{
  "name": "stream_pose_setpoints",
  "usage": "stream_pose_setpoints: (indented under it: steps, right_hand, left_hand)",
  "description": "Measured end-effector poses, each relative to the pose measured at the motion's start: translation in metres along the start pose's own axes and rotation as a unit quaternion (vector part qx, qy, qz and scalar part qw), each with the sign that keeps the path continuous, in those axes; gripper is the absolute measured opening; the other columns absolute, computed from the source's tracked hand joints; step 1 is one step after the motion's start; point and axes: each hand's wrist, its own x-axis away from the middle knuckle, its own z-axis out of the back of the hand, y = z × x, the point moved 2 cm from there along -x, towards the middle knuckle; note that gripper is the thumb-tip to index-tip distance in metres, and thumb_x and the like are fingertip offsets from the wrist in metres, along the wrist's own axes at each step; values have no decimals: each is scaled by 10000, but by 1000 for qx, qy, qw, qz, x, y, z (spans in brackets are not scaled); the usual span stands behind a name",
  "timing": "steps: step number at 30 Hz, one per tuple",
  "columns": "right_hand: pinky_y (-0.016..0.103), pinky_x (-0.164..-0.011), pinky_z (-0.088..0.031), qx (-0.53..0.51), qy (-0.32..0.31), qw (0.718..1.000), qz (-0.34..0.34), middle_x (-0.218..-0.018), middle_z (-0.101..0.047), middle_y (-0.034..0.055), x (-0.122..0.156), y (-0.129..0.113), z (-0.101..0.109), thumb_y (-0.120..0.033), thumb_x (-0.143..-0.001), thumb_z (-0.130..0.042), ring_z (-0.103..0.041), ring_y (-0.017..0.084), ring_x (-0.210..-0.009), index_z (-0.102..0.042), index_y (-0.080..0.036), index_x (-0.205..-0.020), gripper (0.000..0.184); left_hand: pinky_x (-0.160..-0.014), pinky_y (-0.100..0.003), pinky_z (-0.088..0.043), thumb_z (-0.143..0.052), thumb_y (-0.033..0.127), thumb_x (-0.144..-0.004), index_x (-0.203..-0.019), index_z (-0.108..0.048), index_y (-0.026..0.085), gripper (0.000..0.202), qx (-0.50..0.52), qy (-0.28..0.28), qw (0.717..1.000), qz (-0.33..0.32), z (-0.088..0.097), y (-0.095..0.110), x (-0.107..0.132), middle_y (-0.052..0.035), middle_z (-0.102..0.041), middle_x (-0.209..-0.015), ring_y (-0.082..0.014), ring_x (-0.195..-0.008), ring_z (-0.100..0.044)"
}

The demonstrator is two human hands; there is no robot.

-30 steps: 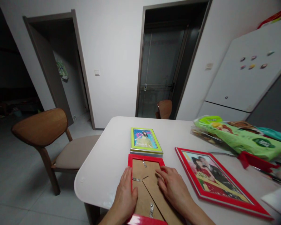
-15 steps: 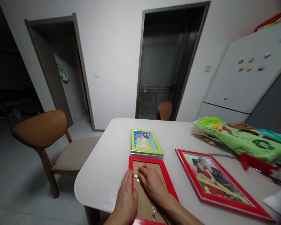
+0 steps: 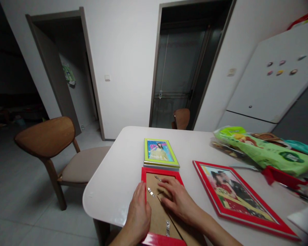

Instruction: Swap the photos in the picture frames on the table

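A red picture frame [image 3: 144,175] lies face down in front of me, its brown backing board [image 3: 155,208] showing. Small metal turn clips [image 3: 150,192] sit on the board, and another clip [image 3: 167,228] is nearer to me. My left hand [image 3: 139,210] grips the frame's left side, fingers straight and close together along the rim. Over the board's right half is my right hand [image 3: 178,200], fingers apart and bent, nothing visible in them. A dark slanting line by it looks like the edge of a stand flap; the hand partly hides it.
A yellow-green framed picture [image 3: 160,152] lies just beyond, on the white table [image 3: 113,177]. To the right lies another red framed picture [image 3: 236,194]. Green packaging [image 3: 272,150] and a red object [image 3: 277,177] crowd the right side. A wooden chair [image 3: 46,136] stands at left.
My right hand has moved right and its fingers have spread, uncovering more of the board and the top clip. My left hand stays on the frame. The view has shifted slightly.
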Motion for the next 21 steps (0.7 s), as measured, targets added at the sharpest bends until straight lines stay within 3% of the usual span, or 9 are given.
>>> stream_pose_setpoints:
  steps: [3,5,10,15,18,21]
  right_hand:
    - [344,-950,-251,-63,-94,993,35,-1243,-397,14,29,-7,6,-167,-592,-551,-328,207,-1145,-606,-282,-937,367]
    - [386,-967,-213,-79,-114,990,32,-1252,-391,12,41,-11,5,-166,-587,-556,-291,228,-1172,-636,-280,-856,302]
    - [409,-961,-210,-66,-71,995,18,-1192,-453,30,41,-14,-3,-278,-657,-548,-341,228,-1136,-644,-263,-765,145]
    - [355,-869,-319,-11,-8,998,-59,-1130,-484,96,33,-7,2,-312,-647,-530,-436,229,-1024,-548,-211,-1030,396]
    - [308,-813,-353,1,-9,997,-71,-975,-545,71,30,-7,3,-241,-615,-516,-483,202,-912,-544,-207,-1019,407]
    - [270,-809,-355,-23,10,997,-77,-942,-546,72,28,-8,4,-173,-596,-475,-483,186,-905,-549,-178,-995,406]
  left_hand:
    - [-1014,-353,-232,-353,92,-702,-1230,-331,2,536,-6,4,1000,-6,-2,0,1,-158,-345,-1300,-205,-1200,-302]
    - [-1014,-360,-230,-348,85,-700,-1226,-336,-4,533,-7,8,1000,-9,-3,0,1,-164,-350,-1295,-211,-1199,-304]
    - [-1019,-336,-219,-363,83,-693,-1224,-347,9,536,12,13,1000,-3,-3,-1,0,-153,-360,-1292,-206,-1198,-307]
    - [-1017,-324,-219,-358,128,-731,-1233,-336,32,511,20,10,1000,3,-3,-3,0,-135,-358,-1297,-187,-1196,-306]
    - [-1016,-314,-212,-368,174,-750,-1237,-330,45,505,31,10,999,11,-2,-4,0,-125,-352,-1301,-179,-1196,-303]
    - [-1011,-301,-211,-385,228,-761,-1243,-322,64,512,55,8,998,21,1,-1,0,-115,-356,-1299,-174,-1192,-307]
